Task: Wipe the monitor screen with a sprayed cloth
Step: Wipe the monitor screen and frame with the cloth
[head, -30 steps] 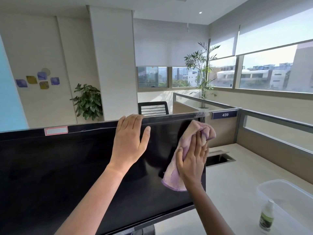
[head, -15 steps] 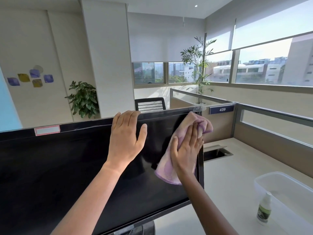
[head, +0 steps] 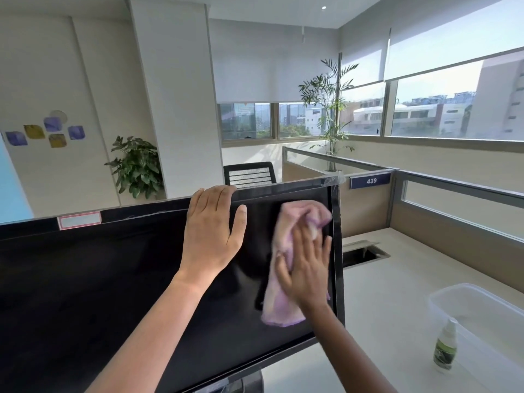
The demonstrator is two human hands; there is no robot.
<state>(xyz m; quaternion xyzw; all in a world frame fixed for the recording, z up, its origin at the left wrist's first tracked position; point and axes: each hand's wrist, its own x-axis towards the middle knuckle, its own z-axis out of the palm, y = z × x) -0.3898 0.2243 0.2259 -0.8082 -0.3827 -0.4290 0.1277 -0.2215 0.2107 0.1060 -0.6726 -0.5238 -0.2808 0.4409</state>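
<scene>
A wide black monitor (head: 99, 293) fills the lower left of the head view, its screen dark. My left hand (head: 212, 225) lies over the monitor's top edge, fingers hooked behind it and thumb spread on the screen. My right hand (head: 307, 268) presses a pink and purple cloth (head: 286, 242) flat against the screen near its right edge. The cloth hangs below my palm and bunches above my fingers. A small spray bottle (head: 445, 347) with a green label stands on the desk at the right, apart from both hands.
A clear plastic tub (head: 479, 313) sits behind the spray bottle on the pale desk (head: 391, 279). An open cable hatch (head: 363, 252) lies right of the monitor. Partition walls (head: 453, 219) bound the desk at the back and right.
My right hand and the cloth have slid down and a little left on the screen, away from the top right corner. My left hand stays on the top edge.
</scene>
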